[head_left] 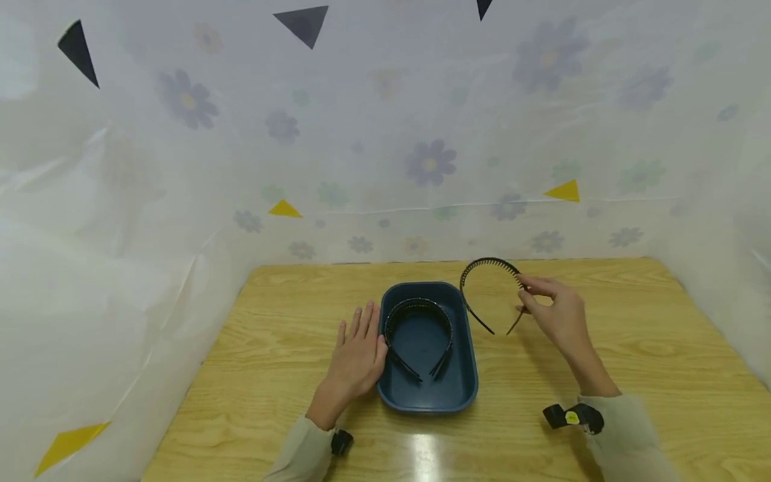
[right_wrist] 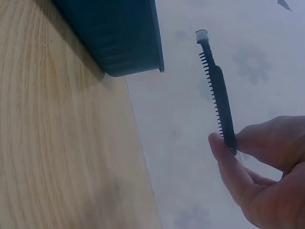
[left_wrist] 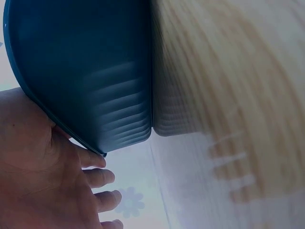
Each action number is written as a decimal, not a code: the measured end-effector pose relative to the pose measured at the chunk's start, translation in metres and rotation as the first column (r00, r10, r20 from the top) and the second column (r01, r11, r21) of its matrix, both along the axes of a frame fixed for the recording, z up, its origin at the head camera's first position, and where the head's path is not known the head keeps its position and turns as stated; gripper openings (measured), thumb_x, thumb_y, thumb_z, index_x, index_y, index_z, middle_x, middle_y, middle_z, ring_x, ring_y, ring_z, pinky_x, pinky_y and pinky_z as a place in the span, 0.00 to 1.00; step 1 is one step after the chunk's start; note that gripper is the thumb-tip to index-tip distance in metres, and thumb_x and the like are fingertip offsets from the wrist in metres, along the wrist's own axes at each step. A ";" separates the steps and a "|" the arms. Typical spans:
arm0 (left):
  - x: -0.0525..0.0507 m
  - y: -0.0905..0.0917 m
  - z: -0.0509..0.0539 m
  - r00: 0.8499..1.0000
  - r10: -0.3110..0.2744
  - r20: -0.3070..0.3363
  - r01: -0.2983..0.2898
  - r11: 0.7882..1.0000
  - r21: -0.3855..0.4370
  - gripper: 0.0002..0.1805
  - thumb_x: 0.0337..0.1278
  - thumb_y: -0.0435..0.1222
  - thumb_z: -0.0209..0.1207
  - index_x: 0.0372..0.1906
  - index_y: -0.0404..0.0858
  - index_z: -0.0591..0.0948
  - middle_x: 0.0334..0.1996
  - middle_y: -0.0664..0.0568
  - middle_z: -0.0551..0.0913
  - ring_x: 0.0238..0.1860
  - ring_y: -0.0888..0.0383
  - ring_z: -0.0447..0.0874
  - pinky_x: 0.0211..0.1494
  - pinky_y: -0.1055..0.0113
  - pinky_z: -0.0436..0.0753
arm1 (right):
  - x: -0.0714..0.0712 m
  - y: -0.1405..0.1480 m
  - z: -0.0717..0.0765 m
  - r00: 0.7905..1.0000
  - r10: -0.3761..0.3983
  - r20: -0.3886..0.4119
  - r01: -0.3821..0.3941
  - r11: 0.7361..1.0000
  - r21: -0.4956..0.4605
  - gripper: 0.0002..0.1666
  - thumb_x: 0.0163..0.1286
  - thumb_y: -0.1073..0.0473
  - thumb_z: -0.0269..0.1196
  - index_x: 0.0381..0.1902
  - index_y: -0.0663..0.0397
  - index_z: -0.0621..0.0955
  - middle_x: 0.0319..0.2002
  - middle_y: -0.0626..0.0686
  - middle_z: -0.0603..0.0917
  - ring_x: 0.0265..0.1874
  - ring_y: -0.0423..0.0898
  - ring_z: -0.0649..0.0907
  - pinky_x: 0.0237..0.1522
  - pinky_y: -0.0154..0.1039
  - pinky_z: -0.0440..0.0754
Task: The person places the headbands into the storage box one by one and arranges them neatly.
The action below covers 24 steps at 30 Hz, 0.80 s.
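My right hand pinches a black toothed headband by one side and holds it up, right of the dark blue tray. In the right wrist view the same headband appears edge-on between thumb and fingers, its teeth showing. Several black headbands lie nested inside the tray, their ends pointing toward me. My left hand rests along the tray's left rim with straight fingers. The left wrist view shows that hand against the tray's outer wall.
A wood-grain table carries the tray. White sheeting with printed flowers hangs behind it and at both sides. Yellow triangles and dark ones are stuck on the sheeting.
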<state>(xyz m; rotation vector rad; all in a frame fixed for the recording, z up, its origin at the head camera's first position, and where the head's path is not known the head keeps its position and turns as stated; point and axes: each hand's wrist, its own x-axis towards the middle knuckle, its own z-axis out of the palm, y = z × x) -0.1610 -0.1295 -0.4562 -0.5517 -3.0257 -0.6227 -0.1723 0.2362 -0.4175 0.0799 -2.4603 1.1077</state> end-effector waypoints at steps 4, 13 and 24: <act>0.000 0.000 0.002 1.000 0.000 -0.005 0.000 1.000 -0.001 0.33 0.82 0.44 0.36 0.83 0.36 0.50 0.83 0.44 0.47 0.82 0.45 0.39 0.79 0.40 0.44 | 0.002 -0.007 0.003 1.000 0.004 -0.016 -0.004 1.000 -0.007 0.18 0.72 0.62 0.68 0.58 0.58 0.87 0.54 0.61 0.86 0.44 0.52 0.85 0.42 0.19 0.74; 0.000 -0.002 0.004 1.000 0.003 -0.003 -0.003 1.000 -0.013 0.33 0.82 0.44 0.35 0.83 0.36 0.49 0.83 0.44 0.46 0.82 0.44 0.40 0.79 0.40 0.44 | 0.004 -0.030 0.003 0.997 0.065 -0.046 -0.065 0.998 0.001 0.18 0.70 0.62 0.69 0.56 0.58 0.87 0.52 0.58 0.86 0.41 0.52 0.86 0.47 0.34 0.83; 0.004 -0.003 0.002 1.000 0.008 0.000 -0.008 1.000 -0.007 0.33 0.82 0.44 0.36 0.83 0.36 0.50 0.83 0.46 0.46 0.82 0.45 0.40 0.79 0.40 0.44 | 0.008 -0.060 -0.003 0.989 0.128 -0.073 -0.128 0.992 -0.003 0.18 0.64 0.67 0.73 0.52 0.62 0.88 0.48 0.59 0.87 0.39 0.54 0.88 0.33 0.35 0.87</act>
